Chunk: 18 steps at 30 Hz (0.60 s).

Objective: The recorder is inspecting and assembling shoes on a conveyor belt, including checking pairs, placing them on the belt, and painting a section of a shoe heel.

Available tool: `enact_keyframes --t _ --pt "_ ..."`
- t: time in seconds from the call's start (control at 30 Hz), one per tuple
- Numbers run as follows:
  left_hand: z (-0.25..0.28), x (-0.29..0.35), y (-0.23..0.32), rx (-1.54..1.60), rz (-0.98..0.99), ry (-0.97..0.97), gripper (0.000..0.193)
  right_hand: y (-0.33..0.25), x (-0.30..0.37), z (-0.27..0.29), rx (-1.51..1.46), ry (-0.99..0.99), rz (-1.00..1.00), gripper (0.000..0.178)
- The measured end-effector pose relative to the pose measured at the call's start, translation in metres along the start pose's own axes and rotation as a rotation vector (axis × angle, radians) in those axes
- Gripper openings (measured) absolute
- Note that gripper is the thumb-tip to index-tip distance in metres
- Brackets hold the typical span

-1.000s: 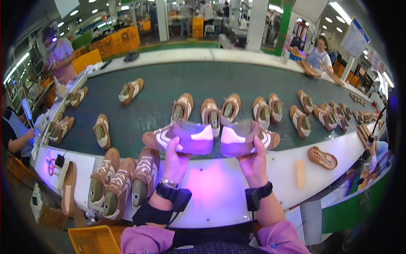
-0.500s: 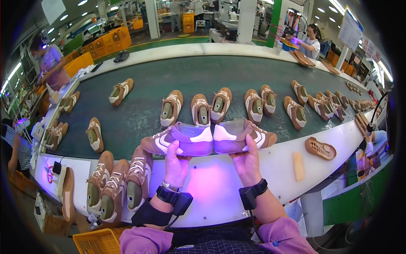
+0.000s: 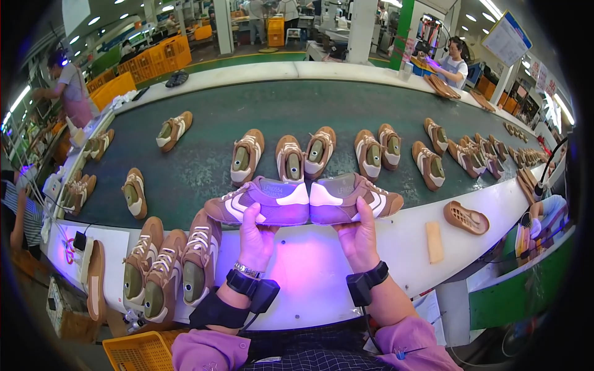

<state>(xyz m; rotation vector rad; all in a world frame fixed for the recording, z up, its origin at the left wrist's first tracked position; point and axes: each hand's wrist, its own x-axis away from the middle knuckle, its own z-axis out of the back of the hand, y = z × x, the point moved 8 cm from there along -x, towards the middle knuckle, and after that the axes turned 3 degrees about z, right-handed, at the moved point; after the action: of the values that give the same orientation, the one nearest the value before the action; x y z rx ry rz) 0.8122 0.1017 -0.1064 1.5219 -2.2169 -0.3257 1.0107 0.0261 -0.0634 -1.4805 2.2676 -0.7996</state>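
Observation:
My left hand (image 3: 256, 237) grips a brown sneaker (image 3: 265, 196) with white stripes and a white heel patch, toe pointing left. A matching sneaker (image 3: 351, 204) is in my right hand (image 3: 359, 238), its toe pointing right. Both thumbs press on the near sides of the shoes; the other fingers are mostly hidden underneath. The two heels are held level, back to back, with almost no gap between them. Purple light falls on the white work ledge (image 3: 297, 272) below. Left of my left hand, several laced brown sneakers (image 3: 166, 277) stand on the ledge.
Beyond the ledge, a dark green conveyor belt (image 3: 216, 102) carries several sneakers (image 3: 248, 156). A brown sole (image 3: 466, 219) and a tan block (image 3: 435, 242) lie to the right, another sole (image 3: 96, 281) far left. A yellow basket (image 3: 139, 352) sits lower left. Co-workers (image 3: 455, 65) stand around the belt.
The belt's sneakers appear slightly further left, along with the whole view. My hands hold the same pair in nearly the same pose. The co-worker at far left has turned and moved an arm.

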Motion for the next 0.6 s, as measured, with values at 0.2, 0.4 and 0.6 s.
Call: enact_keyframes --t 0.2,0.4,0.6 --pt "0.0019 -0.0031 0.0005 0.003 -0.003 0.000 0.047 0.0014 -0.0012 -0.0019 0.018 -0.001 -0.001 0.050" --pt "0.0049 -0.0048 -0.0012 -0.019 -0.020 0.004 0.044 0.0018 -0.0008 -0.0016 0.004 0.017 0.004 0.049" --pt "0.0002 0.0023 0.0026 -0.078 -0.072 -0.025 0.045 0.0010 0.0017 -0.0035 0.042 -0.038 0.028 0.049"
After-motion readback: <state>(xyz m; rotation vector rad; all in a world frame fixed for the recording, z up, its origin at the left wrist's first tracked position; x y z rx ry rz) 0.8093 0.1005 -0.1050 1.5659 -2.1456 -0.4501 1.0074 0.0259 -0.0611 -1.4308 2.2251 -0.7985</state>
